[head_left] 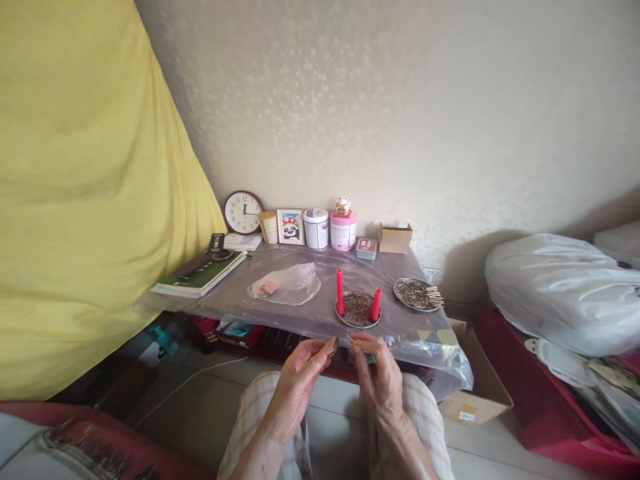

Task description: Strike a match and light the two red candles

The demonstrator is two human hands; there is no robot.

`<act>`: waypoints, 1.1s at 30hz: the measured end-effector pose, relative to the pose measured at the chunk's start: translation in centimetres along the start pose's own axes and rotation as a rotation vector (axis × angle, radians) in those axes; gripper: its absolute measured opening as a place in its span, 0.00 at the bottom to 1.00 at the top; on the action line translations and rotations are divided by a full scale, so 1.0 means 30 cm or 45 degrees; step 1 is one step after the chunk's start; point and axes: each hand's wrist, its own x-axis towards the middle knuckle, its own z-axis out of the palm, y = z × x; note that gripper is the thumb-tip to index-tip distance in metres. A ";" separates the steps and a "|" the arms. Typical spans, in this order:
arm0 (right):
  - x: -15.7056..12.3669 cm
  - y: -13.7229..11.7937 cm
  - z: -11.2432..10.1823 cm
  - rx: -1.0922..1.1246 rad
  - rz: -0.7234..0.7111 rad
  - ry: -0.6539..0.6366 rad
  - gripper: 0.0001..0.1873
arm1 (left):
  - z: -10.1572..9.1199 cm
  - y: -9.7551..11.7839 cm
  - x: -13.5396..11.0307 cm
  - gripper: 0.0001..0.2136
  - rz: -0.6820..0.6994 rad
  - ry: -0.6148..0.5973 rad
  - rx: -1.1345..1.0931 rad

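Observation:
My left hand [303, 373] is closed round a small brown matchbox [329, 346], held above my knees at the table's near edge. Just to its right, my right hand [379, 373] pinches a thin matchstick [351, 339] between thumb and fingers. The match and the box are apart, and no flame shows. Beyond my hands, a taller red candle [340, 292] and a shorter red candle [377, 305] stand upright on a round metal plate [359, 327] covered with dark bits. Another round plate [399, 298], to the right, bears a pile of small sticks with several pale ones at its edge.
A plastic bag [295, 283] lies on the plastic-covered table [235, 293]. Books [200, 275] are at the left; a clock [243, 212], picture frame [291, 227], tins [316, 230] and a small carton [396, 239] line the wall. A cardboard box [480, 380] stands right.

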 end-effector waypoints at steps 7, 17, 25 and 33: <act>-0.014 -0.001 -0.004 0.089 -0.034 -0.102 0.09 | 0.000 0.005 -0.006 0.13 0.020 0.003 -0.021; -0.022 0.173 0.036 0.041 0.417 0.181 0.06 | -0.022 0.005 -0.007 0.15 0.021 0.037 0.049; 0.013 0.093 0.021 0.092 0.322 0.183 0.03 | -0.044 -0.003 -0.002 0.16 0.022 0.062 0.010; 0.049 0.081 0.009 0.146 0.641 0.218 0.07 | -0.076 0.010 -0.013 0.17 0.006 0.132 0.031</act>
